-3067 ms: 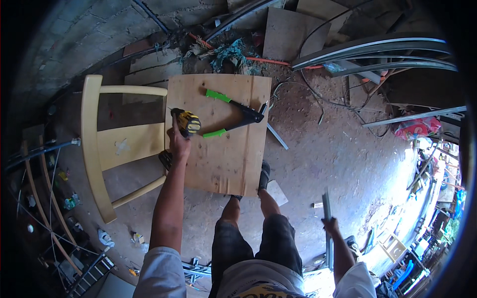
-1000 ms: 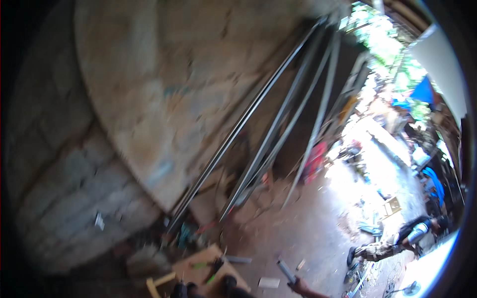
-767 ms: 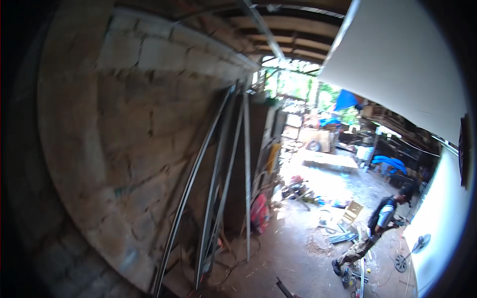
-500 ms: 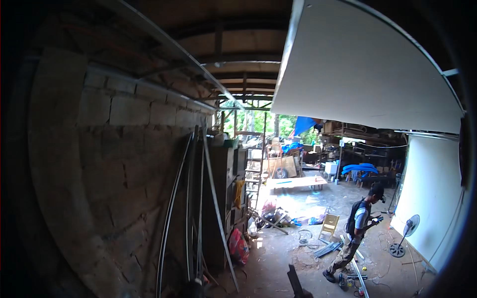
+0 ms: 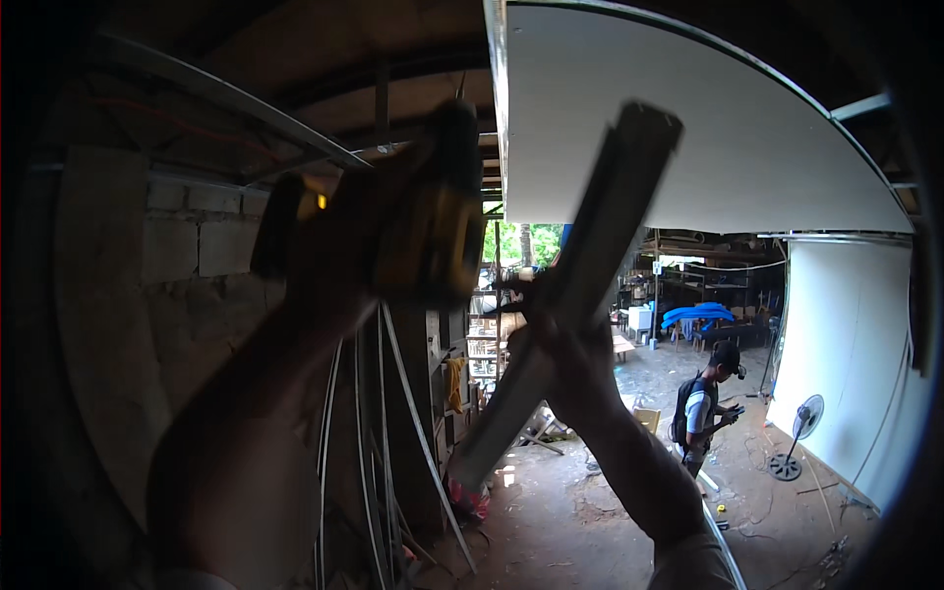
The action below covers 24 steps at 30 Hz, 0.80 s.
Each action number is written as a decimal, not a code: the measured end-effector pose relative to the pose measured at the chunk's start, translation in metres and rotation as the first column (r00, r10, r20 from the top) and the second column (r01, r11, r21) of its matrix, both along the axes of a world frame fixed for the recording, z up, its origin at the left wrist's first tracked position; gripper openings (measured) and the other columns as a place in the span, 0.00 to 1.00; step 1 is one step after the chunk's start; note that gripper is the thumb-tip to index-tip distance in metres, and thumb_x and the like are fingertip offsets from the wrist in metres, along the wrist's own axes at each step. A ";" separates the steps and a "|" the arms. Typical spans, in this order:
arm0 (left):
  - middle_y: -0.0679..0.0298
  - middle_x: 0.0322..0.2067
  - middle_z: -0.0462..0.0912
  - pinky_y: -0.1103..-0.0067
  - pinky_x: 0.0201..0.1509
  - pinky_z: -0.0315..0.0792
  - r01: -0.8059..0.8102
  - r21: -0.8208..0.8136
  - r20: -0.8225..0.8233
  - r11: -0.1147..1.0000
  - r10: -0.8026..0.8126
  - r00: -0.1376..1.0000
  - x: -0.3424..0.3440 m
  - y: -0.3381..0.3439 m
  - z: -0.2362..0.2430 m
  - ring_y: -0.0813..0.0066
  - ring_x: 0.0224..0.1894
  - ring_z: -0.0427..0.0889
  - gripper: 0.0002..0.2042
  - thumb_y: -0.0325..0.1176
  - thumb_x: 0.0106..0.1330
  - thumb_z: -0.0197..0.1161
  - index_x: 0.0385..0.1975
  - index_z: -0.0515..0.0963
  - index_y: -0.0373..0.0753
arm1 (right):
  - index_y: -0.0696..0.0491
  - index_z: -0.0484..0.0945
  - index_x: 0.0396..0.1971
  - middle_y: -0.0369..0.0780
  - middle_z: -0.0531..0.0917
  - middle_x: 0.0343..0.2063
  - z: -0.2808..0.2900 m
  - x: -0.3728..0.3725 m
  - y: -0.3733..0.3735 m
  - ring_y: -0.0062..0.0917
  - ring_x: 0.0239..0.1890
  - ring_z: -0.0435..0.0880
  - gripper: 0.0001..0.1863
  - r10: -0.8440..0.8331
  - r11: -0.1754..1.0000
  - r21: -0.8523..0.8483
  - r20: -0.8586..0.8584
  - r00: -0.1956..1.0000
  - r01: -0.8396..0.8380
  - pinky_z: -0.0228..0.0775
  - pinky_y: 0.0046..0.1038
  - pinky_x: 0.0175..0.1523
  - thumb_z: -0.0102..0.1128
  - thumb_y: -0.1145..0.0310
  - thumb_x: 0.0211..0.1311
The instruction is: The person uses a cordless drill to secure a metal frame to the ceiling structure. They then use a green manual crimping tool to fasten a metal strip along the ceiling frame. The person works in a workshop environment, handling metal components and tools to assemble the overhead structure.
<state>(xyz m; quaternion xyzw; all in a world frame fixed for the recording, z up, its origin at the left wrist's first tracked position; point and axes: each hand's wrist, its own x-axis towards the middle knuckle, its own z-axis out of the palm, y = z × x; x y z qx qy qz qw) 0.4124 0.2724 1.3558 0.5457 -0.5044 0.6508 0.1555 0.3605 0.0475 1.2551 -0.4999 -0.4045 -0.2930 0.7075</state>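
My left hand [image 5: 334, 251] is raised and closed on the grip of a yellow-and-black cordless drill [image 5: 433, 231]. The drill's thin bit points up toward the ceiling framing, and dimness and blur soften its outline. To its right, my right hand [image 5: 575, 344] is wrapped round a short length of metal channel [image 5: 615, 202]. The channel slants from lower left to upper right, its upper end in front of the white ceiling panel [image 5: 728, 128]. Drill and channel are apart from each other.
Long metal profiles [image 5: 388, 393] lean by the block wall [image 5: 167, 236] at left. A metal ceiling rail [image 5: 236, 98] runs above. At right, a person with a backpack [image 5: 683, 408] stands near a pedestal fan [image 5: 808, 418] and a white wall panel [image 5: 846, 344]. Cables and offcuts lie on the floor.
Both my arms have come up into view, bringing the drill and the metal channel. Earlier only a dark piece showed at the lower edge. The view has shifted slightly upward.
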 end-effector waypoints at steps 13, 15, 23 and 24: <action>0.59 0.51 0.77 0.72 0.46 0.82 -0.380 -0.150 0.350 0.913 0.409 0.843 -0.013 -0.039 0.106 0.63 0.48 0.83 0.42 0.35 0.51 0.75 0.68 0.61 0.57 | 0.64 0.82 0.40 0.43 0.84 0.29 0.129 0.011 0.015 0.23 0.29 0.82 0.26 0.048 0.999 0.020 0.120 0.992 -0.050 0.74 0.26 0.36 0.75 0.56 0.52; 0.58 0.51 0.77 0.72 0.45 0.82 -0.377 -0.163 0.366 0.912 0.411 0.835 -0.006 -0.040 0.110 0.62 0.46 0.84 0.41 0.36 0.52 0.75 0.68 0.61 0.58 | 0.64 0.81 0.40 0.43 0.84 0.29 0.133 0.014 0.016 0.23 0.30 0.83 0.25 0.039 0.999 0.023 0.174 0.984 -0.044 0.75 0.27 0.36 0.75 0.58 0.52; 0.49 0.52 0.76 0.72 0.56 0.72 -0.384 -0.098 0.076 0.918 0.391 0.917 -0.019 -0.055 0.115 0.59 0.53 0.79 0.31 0.38 0.63 0.68 0.66 0.66 0.44 | 0.63 0.79 0.33 0.36 0.78 0.17 0.145 0.023 0.008 0.17 0.14 0.78 0.22 -0.019 0.999 0.029 0.233 0.972 0.013 0.69 0.19 0.18 0.73 0.56 0.56; 0.50 0.51 0.77 0.71 0.56 0.72 -0.326 -0.084 0.180 0.942 0.336 0.924 -0.014 -0.055 0.118 0.59 0.52 0.79 0.30 0.36 0.63 0.67 0.66 0.66 0.43 | 0.63 0.79 0.33 0.36 0.78 0.17 0.146 0.023 0.009 0.17 0.15 0.78 0.22 -0.016 0.999 0.039 0.248 0.969 0.007 0.69 0.19 0.18 0.73 0.56 0.56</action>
